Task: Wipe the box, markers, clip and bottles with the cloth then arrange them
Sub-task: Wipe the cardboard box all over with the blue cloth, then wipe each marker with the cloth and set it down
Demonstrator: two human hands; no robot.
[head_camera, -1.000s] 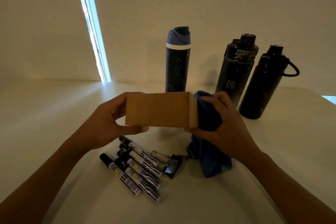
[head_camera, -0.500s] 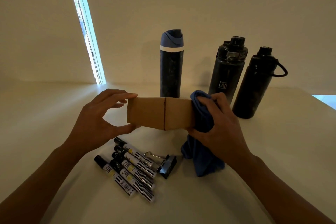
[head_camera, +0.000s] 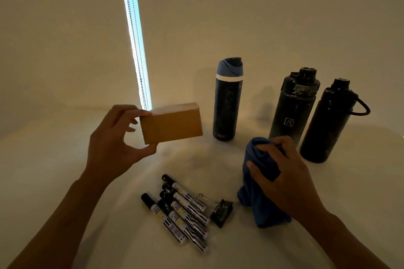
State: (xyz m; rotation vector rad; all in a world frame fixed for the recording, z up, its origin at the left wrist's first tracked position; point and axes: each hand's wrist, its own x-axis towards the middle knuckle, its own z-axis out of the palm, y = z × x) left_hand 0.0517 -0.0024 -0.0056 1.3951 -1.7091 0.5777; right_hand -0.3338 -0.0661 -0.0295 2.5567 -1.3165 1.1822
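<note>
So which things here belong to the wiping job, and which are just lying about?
Job: brown cardboard box in left hand; blue cloth in right hand; black-capped markers; black binder clip; three dark bottles.

Lying about: bead chain by the window gap.

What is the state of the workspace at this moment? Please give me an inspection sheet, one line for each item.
Surface: pale table, dimly lit.
Job's things: cardboard box held above the table; five markers lying side by side; binder clip beside them; three dark bottles upright at the back; blue cloth.
Clutter: nothing seen.
Grippers: left hand pinches the box; right hand grips the cloth.
Cables: nothing seen.
Surroundings: plain wall, bright window strip with bead chain.
</note>
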